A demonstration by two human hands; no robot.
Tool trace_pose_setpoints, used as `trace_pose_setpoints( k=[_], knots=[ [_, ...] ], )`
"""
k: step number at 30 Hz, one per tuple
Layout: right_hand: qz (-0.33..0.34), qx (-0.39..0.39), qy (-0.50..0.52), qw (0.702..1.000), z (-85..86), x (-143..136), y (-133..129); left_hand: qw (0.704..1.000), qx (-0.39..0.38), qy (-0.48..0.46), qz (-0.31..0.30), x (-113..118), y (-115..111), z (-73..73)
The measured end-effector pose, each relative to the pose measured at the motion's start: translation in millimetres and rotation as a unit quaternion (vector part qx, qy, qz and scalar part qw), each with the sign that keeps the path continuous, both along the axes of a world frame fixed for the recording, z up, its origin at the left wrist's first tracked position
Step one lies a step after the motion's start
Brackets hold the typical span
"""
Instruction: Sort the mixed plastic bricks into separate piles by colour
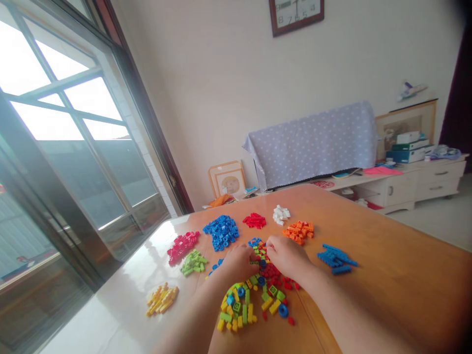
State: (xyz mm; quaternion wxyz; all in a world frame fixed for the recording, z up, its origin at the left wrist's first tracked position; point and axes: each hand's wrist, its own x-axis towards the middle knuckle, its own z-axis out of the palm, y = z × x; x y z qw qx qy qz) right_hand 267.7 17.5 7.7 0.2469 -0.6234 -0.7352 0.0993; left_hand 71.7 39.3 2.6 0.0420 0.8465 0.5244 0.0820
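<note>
A mixed heap of small toy building bricks (246, 297) in yellow, green, red and blue is spread on the table (125, 314) around and in front of my wrists. My left hand (239, 261) is at the heap's left side, its fingers curled down among the bricks. Across from it, my right hand (286, 254) is also closed, thumb side toward the left hand, touching the far part of the heap. Whatever the fingertips pinch is too small or hidden to name. Red bricks (271, 274) lie between the two forearms.
Sorted piles ring the heap: yellow bricks (162, 299), light green bricks (193, 262), pink bricks (182, 247), blue bricks (221, 231), red bricks (254, 220), white bricks (281, 215), orange bricks (299, 231) and long blue bricks (336, 258). A cloth-covered object (313, 142) stands beyond the table.
</note>
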Motion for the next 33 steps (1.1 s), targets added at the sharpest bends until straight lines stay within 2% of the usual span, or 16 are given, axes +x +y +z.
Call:
trace_pose_setpoints(
  k=[6,11,21,27,29,31,33],
  knots=[
    [0.017,-0.001,0.014,1.0,-0.1,-0.9,-2.4,0.998,-0.02,0.047,0.041,11.4,-5.1,6.1],
    [0.023,-0.006,0.015,1.0,-6.6,-1.3,0.3,0.995,-0.022,0.066,0.069,18.5,-7.3,5.3],
    [0.03,-0.004,0.023,0.999,-3.0,-1.0,-2.9,0.998,-0.002,-0.015,0.062,25.5,-15.7,2.8],
    [0.036,0.012,0.026,0.999,-3.4,-0.9,-3.5,0.998,0.008,-0.044,0.053,21.6,-12.5,-1.3],
    [0.04,0.01,0.04,0.998,-2.8,-1.1,-3.3,0.994,0.002,-0.091,0.06,19.3,-10.3,-1.1],
    [0.049,0.005,0.066,0.997,-1.3,-2.3,-3.8,0.977,-0.045,-0.197,0.075,17.8,-9.0,1.0],
    [0.075,-0.004,0.1,0.992,0.5,-4.8,-5.1,0.924,-0.125,-0.353,0.082,17.0,-9.6,4.7]
  ],
)
